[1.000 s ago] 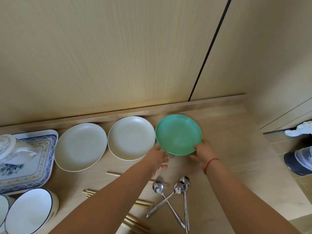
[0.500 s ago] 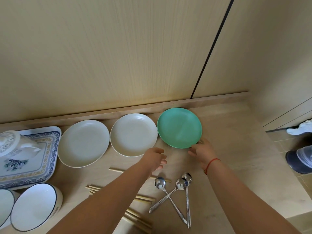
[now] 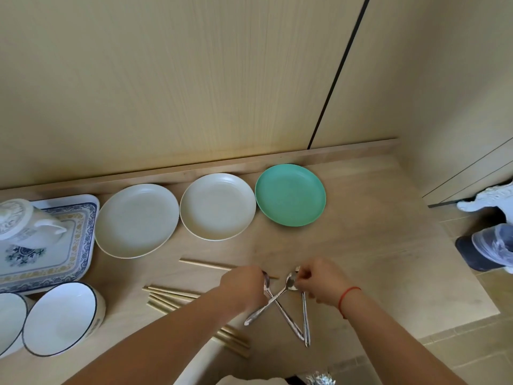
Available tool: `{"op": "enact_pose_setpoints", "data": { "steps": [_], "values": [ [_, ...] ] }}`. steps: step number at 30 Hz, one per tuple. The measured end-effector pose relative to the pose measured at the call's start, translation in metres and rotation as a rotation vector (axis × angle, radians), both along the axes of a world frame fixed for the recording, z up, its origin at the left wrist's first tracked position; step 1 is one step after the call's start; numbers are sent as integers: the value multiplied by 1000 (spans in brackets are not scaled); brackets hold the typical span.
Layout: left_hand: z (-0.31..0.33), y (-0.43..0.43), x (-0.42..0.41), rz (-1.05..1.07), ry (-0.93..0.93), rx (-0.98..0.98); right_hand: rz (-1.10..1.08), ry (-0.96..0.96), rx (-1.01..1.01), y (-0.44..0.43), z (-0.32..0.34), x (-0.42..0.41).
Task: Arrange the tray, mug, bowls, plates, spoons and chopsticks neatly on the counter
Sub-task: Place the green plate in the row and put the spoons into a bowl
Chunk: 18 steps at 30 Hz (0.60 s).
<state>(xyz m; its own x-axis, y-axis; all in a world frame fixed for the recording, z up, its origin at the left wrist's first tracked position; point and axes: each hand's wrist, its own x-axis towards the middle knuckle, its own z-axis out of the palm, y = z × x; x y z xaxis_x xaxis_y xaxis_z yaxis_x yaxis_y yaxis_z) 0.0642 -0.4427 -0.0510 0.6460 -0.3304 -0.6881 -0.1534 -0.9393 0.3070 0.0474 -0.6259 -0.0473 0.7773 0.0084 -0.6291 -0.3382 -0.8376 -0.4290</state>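
Three metal spoons lie crossed near the counter's front edge. My left hand (image 3: 244, 287) curls its fingers over the bowl end of the left spoon (image 3: 286, 315). My right hand (image 3: 319, 279) pinches at the bowl ends of the middle spoon (image 3: 290, 280) and the right spoon (image 3: 305, 320). A green plate (image 3: 290, 194) sits by the back ledge, in a row with two cream plates (image 3: 218, 205) (image 3: 137, 220). The patterned tray (image 3: 80, 218) at the left carries a white mug (image 3: 22, 220). Two blue-rimmed bowls (image 3: 61, 318) (image 3: 8, 318) stand at the front left. Several chopsticks (image 3: 172, 294) lie scattered under my left forearm.
A single chopstick (image 3: 205, 264) lies apart, just behind my left hand. The counter (image 3: 374, 232) ends at the right, where a person's covered shoe (image 3: 488, 245) stands on the tiled floor. A wooden wall rises behind the ledge.
Both hands left the green plate, which now rests by the ledge in line with the cream plates. They drew back toward me and closed on the bowl ends of the spoons.
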Motion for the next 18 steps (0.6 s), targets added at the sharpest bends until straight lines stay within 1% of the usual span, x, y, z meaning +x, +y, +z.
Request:
{"op": "enact_pose_setpoints", "data": {
  "steps": [2, 6, 9, 13, 18],
  "values": [
    [-6, 0, -7, -7, -44, 19, 94, 46, -81, 9, -1, -9],
    [-15, -1, -17, 15, -80, 56, 149, 61, -196, 18, -15, -19],
    [-20, -1, -23, 27, -93, 81, 149, 63, -265, 25, -24, -27],
    [-24, -3, -26, 28, -107, 93, 127, 47, -269, 33, -27, -37],
    [-25, -4, -28, 44, -109, 73, 79, -69, -357, 40, -35, -45]
  ]
}}
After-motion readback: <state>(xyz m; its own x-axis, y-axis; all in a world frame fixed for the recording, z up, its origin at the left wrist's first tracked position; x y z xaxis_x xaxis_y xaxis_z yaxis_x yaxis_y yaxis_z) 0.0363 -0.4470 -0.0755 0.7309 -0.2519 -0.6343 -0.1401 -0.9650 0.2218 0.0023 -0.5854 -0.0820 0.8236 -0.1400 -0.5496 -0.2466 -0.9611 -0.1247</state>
